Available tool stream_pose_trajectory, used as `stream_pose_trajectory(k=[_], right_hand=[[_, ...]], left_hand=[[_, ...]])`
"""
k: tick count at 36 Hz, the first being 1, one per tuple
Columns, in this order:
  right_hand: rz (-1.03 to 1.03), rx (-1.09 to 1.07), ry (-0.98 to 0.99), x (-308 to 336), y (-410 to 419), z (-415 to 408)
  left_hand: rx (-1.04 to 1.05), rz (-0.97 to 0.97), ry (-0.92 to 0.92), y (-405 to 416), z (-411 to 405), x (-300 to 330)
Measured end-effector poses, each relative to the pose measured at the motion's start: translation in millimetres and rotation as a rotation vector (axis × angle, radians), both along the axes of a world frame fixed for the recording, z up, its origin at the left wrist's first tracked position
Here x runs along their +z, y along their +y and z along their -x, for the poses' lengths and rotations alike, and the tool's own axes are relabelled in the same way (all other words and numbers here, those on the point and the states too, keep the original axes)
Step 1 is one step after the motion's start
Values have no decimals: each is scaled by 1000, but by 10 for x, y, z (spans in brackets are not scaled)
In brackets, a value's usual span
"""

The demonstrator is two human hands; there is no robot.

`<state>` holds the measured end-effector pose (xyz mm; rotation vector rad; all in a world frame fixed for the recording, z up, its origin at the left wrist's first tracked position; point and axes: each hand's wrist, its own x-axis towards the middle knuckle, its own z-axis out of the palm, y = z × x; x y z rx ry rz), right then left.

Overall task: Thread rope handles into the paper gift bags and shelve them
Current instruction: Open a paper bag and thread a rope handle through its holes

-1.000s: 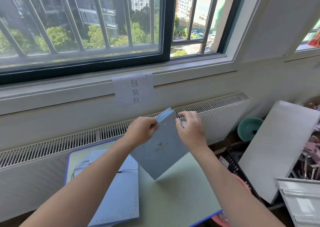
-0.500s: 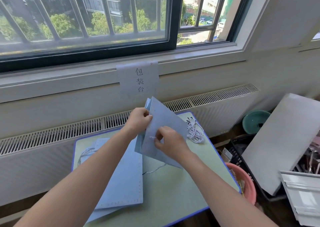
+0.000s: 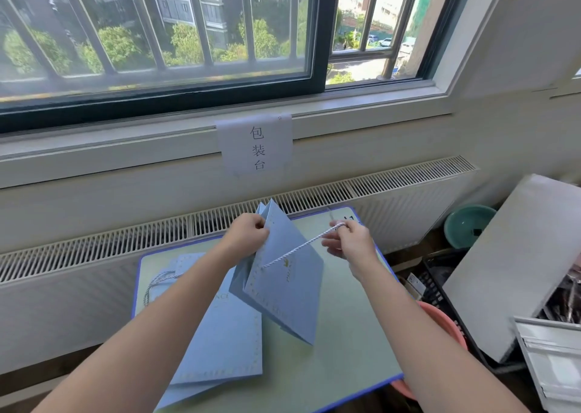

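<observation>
Right-hand fingers are pinching the end of a thin white twisted rope, stretched taut from a hole near the top edge of the flat pale-blue paper gift bag. Left hand grips the bag's top edge, holding it tilted above the green counter. Looks like mid-threading to me; next probably feeding the free end into the neighbouring hole. More flat blue bags lie underneath, both forearms stretched forward.

Held bag above table; flat bags left; basin right.
</observation>
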<state>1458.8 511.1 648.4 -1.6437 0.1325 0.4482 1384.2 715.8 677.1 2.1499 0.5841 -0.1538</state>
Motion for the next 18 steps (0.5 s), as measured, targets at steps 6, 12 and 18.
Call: stream_pose_trajectory(k=[6, 12, 18], right_hand=[[-500, -242, 178, 55, -46, -179], [-591, -379, 182, 148, -100, -304], [-391, -170, 70, 142, -48, -252]], left_hand=[[-39, -53, 23, 13, 34, -18], [-15, -18, 32, -18, 64, -27], [24, 63, 34, -80, 91, -39]])
